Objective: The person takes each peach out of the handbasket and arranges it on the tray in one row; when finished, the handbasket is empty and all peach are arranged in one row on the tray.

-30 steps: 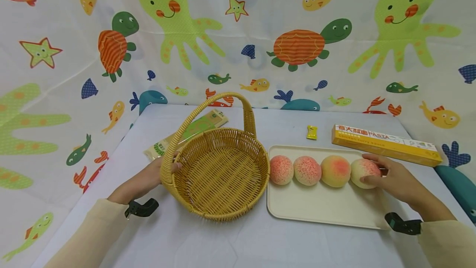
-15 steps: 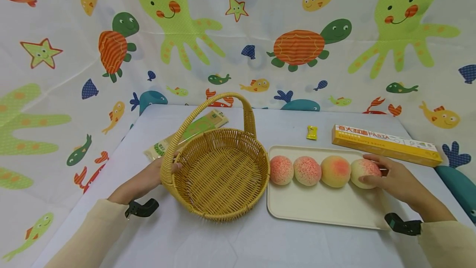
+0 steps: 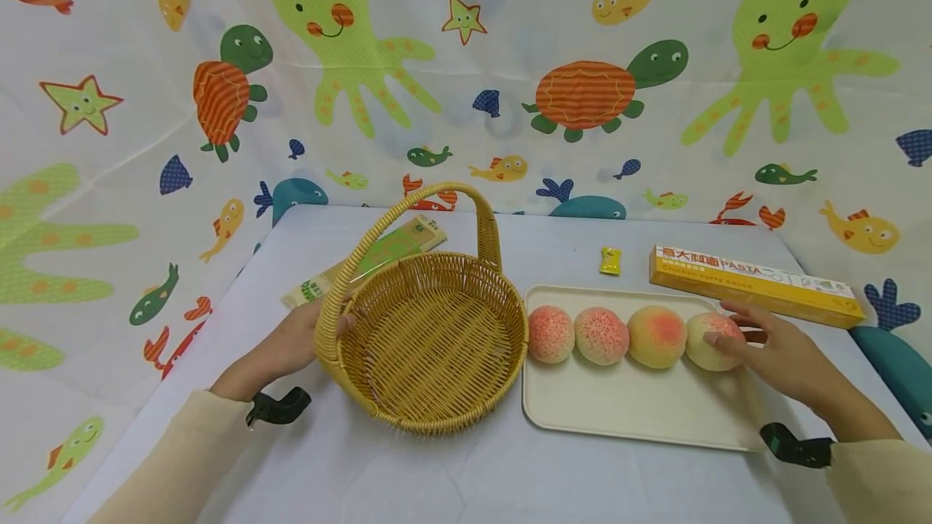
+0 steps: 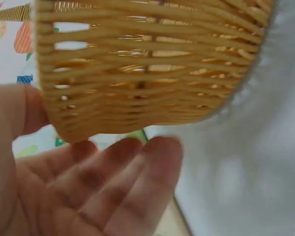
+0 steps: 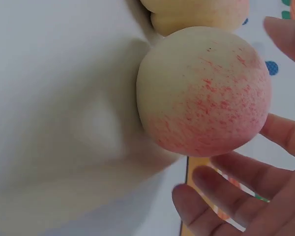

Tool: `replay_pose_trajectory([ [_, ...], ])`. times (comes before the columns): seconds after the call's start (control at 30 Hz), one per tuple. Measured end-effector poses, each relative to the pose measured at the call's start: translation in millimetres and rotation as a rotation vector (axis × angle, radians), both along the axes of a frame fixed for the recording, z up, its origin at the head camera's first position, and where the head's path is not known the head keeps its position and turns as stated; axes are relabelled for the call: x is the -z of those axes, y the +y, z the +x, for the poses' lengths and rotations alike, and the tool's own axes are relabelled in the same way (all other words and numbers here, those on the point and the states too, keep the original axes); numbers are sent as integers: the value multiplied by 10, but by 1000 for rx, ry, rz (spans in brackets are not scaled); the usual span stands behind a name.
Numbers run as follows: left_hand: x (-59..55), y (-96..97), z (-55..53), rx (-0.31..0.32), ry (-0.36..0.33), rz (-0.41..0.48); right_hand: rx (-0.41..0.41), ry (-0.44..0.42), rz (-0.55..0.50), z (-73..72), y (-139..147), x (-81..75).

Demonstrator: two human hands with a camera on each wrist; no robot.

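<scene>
A round wicker basket point(image 3: 437, 354) with a tall arched handle stands on the table. My left hand point(image 3: 294, 342) holds its left rim near the handle's foot, thumb over the edge. In the left wrist view, the fingers point(image 4: 137, 182) lie along the outside of the wicker. On a cream tray point(image 3: 641, 407) several peaches sit in a row. My right hand point(image 3: 775, 354) is around the rightmost peach point(image 5: 206, 93), which is pale with red speckles. In the right wrist view its thumb stands apart from the fruit and its fingers are loosely spread; whether the index finger touches is unclear.
Behind the tray lies a yellow pasta box point(image 3: 753, 285), with a small yellow packet point(image 3: 611, 260) to its left. A green and tan flat package point(image 3: 393, 245) is partly hidden behind the basket. A printed sea-animal curtain point(image 3: 502, 23) closes off the back.
My right thumb has lifted off the front of the rightmost peach, and that hand has shifted slightly right. The left hand and basket stay as they were.
</scene>
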State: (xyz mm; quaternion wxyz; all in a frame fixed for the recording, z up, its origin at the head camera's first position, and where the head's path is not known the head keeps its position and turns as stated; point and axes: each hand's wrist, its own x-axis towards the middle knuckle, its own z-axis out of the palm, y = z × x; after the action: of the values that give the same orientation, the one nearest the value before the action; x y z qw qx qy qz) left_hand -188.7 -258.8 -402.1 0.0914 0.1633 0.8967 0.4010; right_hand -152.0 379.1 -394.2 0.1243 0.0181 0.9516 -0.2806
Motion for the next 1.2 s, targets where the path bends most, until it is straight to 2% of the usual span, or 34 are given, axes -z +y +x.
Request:
replay_pose_trajectory([
  [0.1, -89, 55, -13, -55, 67, -66, 13, 25, 60, 18, 20, -63],
  [0.23, -241, 133, -64, -107, 104, -89, 43, 75, 110, 27, 93, -126],
  [0.37, -378, 181, -127, -108, 174, -131, 61, 142, 179, 41, 186, -135],
  [0.53, -457, 189, -208, -89, 317, -303, 103, 229, 259, 85, 311, -82],
  [0.67, -460, 157, -263, -99, 352, -464, 127, 269, 319, 122, 424, -15],
  [0.77, -415, 112, -311, -109, 345, -528, 140, 272, 365, 136, 510, 50],
  [0.97, -286, 47, -389, -121, 320, -560, 161, 236, 387, 144, 618, 198],
  [1.2, -244, 18, -419, -123, 302, -558, 142, 223, 371, 116, 614, 240],
])
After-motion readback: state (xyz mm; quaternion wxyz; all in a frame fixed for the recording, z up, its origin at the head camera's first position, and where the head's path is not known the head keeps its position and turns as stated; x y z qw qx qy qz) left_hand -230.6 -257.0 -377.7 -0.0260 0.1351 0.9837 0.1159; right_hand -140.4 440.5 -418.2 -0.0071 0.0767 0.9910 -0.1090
